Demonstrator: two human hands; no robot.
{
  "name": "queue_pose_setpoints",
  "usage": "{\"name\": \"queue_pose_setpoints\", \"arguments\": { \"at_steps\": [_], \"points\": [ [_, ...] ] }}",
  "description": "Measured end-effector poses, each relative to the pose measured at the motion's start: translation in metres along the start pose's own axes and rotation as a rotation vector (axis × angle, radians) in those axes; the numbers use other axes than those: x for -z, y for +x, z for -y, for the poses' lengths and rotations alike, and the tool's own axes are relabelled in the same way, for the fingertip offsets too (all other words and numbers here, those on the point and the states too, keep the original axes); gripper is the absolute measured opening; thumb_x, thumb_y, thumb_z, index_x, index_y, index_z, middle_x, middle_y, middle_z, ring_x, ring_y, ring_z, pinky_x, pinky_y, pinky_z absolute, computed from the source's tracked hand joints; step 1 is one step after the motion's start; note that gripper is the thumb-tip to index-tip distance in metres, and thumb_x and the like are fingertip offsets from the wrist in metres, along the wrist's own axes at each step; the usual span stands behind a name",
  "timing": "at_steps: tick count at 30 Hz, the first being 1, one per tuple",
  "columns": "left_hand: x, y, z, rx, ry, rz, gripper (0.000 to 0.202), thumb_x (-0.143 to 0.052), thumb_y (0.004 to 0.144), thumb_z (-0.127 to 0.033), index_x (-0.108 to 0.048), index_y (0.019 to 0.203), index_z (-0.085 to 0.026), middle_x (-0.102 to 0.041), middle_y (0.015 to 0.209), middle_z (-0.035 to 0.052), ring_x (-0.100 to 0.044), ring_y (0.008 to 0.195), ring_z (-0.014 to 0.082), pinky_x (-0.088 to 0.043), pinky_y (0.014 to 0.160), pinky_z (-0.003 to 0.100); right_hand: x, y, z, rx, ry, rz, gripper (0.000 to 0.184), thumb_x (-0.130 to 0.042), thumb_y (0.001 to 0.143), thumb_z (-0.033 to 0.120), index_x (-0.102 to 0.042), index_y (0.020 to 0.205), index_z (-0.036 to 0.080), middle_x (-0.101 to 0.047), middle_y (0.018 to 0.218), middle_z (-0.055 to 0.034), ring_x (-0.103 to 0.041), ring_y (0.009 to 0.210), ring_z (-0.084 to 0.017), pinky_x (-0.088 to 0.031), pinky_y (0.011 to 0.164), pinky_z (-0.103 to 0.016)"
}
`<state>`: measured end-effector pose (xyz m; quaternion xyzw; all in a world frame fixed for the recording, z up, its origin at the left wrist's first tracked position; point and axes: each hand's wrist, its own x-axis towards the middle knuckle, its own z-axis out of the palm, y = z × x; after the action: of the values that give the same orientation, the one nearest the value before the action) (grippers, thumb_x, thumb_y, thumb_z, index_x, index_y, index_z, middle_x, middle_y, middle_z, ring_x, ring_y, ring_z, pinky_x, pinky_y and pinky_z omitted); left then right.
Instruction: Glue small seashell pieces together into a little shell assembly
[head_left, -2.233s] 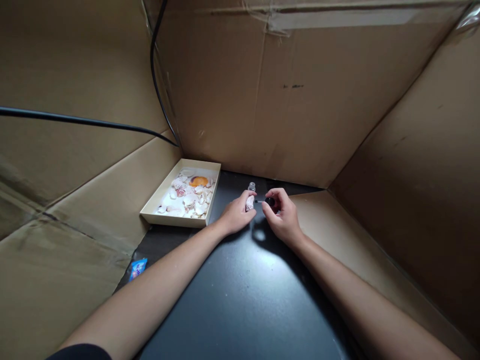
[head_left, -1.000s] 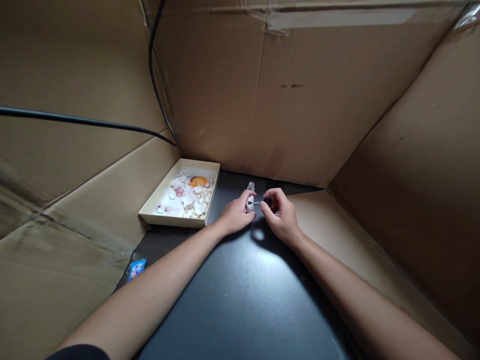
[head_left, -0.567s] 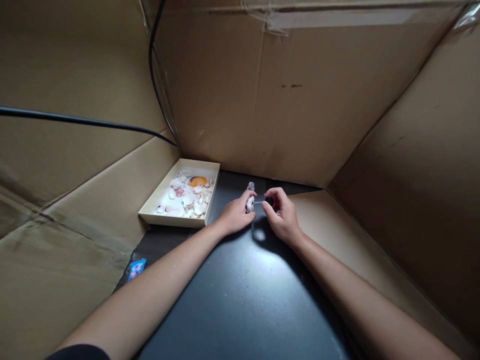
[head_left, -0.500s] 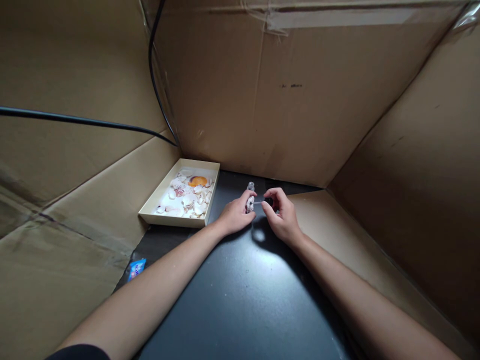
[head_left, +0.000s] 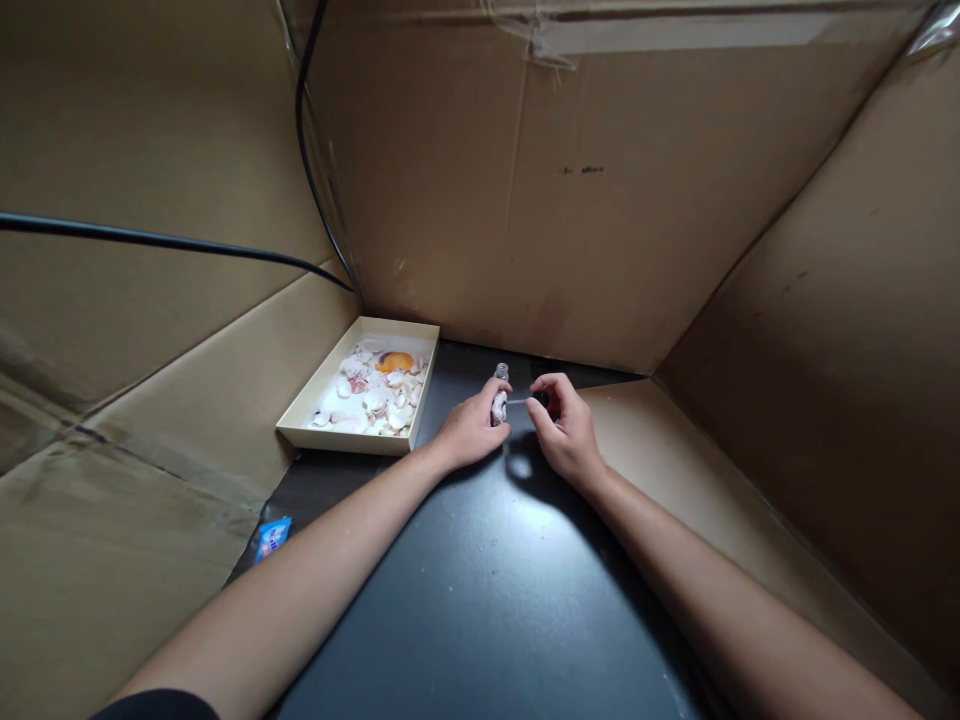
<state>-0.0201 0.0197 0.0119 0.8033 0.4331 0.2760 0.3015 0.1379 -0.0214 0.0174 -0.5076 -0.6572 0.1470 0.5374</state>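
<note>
My left hand [head_left: 475, 430] is closed around a small bottle [head_left: 500, 400] with a clear glass top and a whitish, rough-textured body. The fingers hide part of it. To its right, my right hand [head_left: 566, 428] pinches the dark handle [head_left: 541, 399] of what looks like a screwdriver. Its thin, straight shaft [head_left: 517, 402] points left, with the tip at the bottle's side. Whether the tip touches the bottle or enters it I cannot tell. Both hands are low over the dark tabletop [head_left: 450, 600].
A shallow cream tray [head_left: 341, 440] of seashells [head_left: 379, 400], one of them orange [head_left: 395, 362], stands left of my hands. A blue packet [head_left: 272, 538] lies near my left forearm. Cardboard walls [head_left: 600, 230] enclose the table; black cables [head_left: 150, 237] run along the left.
My right hand has shifted slightly to the right with the screwdriver, and its handle sits a little farther from the bottle. My left hand and the bottle stay almost where they were.
</note>
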Motion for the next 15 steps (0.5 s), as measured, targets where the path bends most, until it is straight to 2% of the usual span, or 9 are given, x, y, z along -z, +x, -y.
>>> {"name": "queue_pose_setpoints", "arguments": {
  "at_steps": [8,15],
  "points": [
    [-0.0048,0.0026,0.0078,-0.092,-0.064,-0.034,0.035,-0.05,0.076,-0.015,-0.054,0.11,-0.022,-0.063,0.094,0.0022,-0.056,0.079,0.0153,-0.043,0.072,0.027,-0.0003,0.0003,-0.0015,0.006,-0.003,0.008,0.012,-0.056,0.082,0.025,-0.051,0.093,0.021,-0.051,0.074,0.0025,-0.044,0.06,-0.011,-0.037,0.056,-0.025],
    [-0.0049,0.003,0.0061,-0.056,-0.102,-0.045,0.04,-0.055,0.078,-0.02,-0.049,0.117,-0.02,-0.064,0.094,0.004,-0.058,0.077,0.0158,-0.044,0.071,0.027,-0.0008,-0.0002,0.0005,0.002,-0.019,-0.001,0.014,-0.057,0.08,0.023,-0.051,0.092,0.021,-0.051,0.074,0.0025,-0.043,0.059,-0.011,-0.038,0.056,-0.024]
  ]
}}
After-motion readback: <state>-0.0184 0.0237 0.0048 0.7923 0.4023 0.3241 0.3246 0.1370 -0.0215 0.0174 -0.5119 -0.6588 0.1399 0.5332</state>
